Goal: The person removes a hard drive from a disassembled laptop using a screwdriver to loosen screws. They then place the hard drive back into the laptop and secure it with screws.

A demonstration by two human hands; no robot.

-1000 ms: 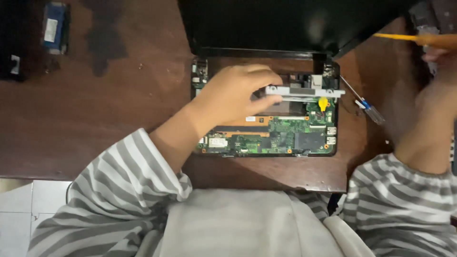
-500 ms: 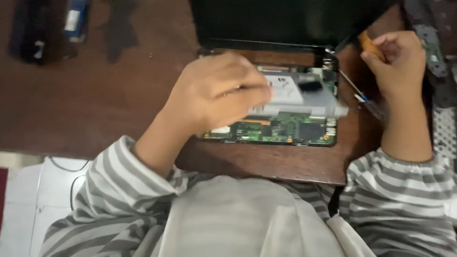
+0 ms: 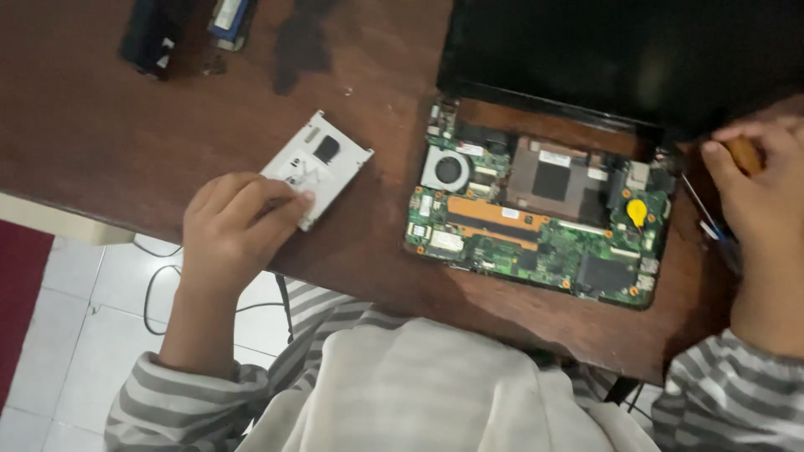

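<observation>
Count: one opened laptop (image 3: 536,222), one silver drive (image 3: 316,167), one screwdriver (image 3: 741,155), two dark objects (image 3: 151,38) at the worktop's (image 3: 126,134) far edge.

Left hand (image 3: 230,230) fingers (image 3: 285,205) rest on a silver drive caddy (image 3: 322,163) on the bench (image 3: 126,142); the open laptop board (image 3: 536,222) lies right of them.

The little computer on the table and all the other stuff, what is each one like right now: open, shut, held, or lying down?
Small black laptop: opened up, green circuit board bare, dark screen tilted back.
Flat silver metal drive caddy: lying flat on the brown wooden table, left hand fingertips on it.
Orange-handled screwdriver: gripped in right hand.
Round grey fan: uncovered; cannot tell if spinning.
</observation>
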